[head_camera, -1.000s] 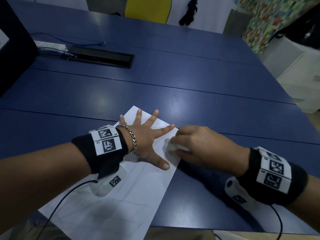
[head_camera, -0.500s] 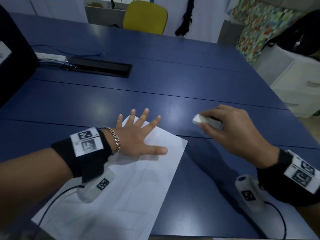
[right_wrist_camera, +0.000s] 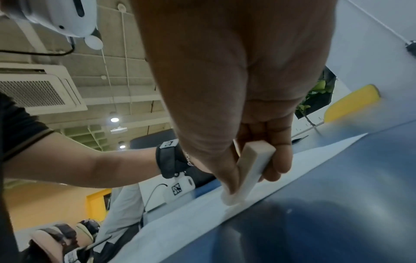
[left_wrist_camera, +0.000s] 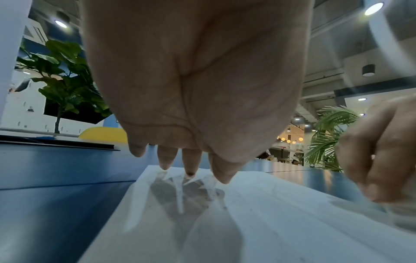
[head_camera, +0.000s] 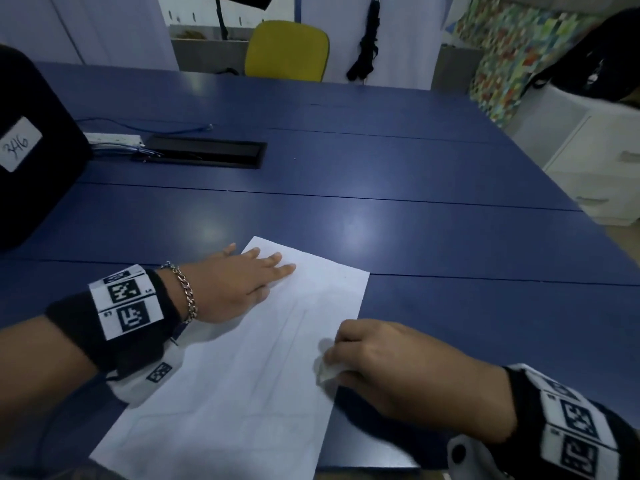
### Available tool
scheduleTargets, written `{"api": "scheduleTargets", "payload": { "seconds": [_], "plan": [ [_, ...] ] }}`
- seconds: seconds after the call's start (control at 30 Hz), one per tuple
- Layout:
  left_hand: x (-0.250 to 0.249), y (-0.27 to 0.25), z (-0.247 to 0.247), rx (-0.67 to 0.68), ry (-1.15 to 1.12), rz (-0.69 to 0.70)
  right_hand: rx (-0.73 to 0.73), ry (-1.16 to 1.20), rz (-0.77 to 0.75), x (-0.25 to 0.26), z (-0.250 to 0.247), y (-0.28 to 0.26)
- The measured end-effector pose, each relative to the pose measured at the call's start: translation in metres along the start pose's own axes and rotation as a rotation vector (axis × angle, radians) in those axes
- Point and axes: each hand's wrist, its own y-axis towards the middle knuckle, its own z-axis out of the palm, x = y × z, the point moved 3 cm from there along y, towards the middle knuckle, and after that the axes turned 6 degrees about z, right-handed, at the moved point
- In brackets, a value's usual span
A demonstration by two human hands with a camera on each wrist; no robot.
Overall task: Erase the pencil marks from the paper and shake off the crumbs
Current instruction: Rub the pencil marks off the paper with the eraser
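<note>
Eraser (head_camera: 325, 370) mostly behind right fingers (head_camera: 341, 358)

I see a thin sheet of white paper (head_camera: 242, 386), flat and not shiny. The blue table (head_camera: 415, 237) under it looks smooth and a bit glossy (the lights shine on it). The white eraser (right_wrist_camera: 252, 170) looks soft and dull. The bracelet (head_camera: 185, 292) is shiny metal chain.

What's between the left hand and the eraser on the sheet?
Head view: only bare paper with faint pencil lines lies between the left hand, flat near the far corner, and the eraser gripped by the right hand.
</note>
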Motion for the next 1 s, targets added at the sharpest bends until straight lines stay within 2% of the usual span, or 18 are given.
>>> {"api": "scheduleTargets", "payload": {
  "seconds": [0.17,0.27,0.4,0.53,0.63,0.73,0.8,1.0],
  "plan": [
    [0.012,-0.019,0.001,-0.028,0.007,-0.061,-0.02,-0.102,0.134,-0.032,-0.011,0.001],
    [0.01,-0.033,0.004,-0.092,-0.055,-0.045,-0.003,-0.141,0.22,-0.055,-0.017,-0.004],
    [-0.005,-0.051,0.006,-0.157,-0.003,-0.015,0.022,-0.177,0.274,-0.07,-0.024,-0.006],
    [-0.007,-0.053,-0.003,-0.232,-0.052,-0.011,0.053,-0.09,0.273,-0.076,-0.039,0.002],
    [0.003,-0.028,-0.011,-0.286,-0.157,0.024,-0.052,0.009,0.254,-0.077,-0.058,0.026],
    [0.004,0.0,-0.012,-0.127,-0.149,-0.013,-0.135,0.06,0.245,-0.071,-0.063,0.06],
    [0.0,0.012,-0.008,-0.03,-0.111,-0.027,-0.139,0.045,0.25,-0.067,-0.056,0.08],
    [-0.003,0.026,0.007,-0.002,-0.122,-0.04,-0.145,-0.024,0.281,-0.057,-0.043,0.106]
  ]
}}
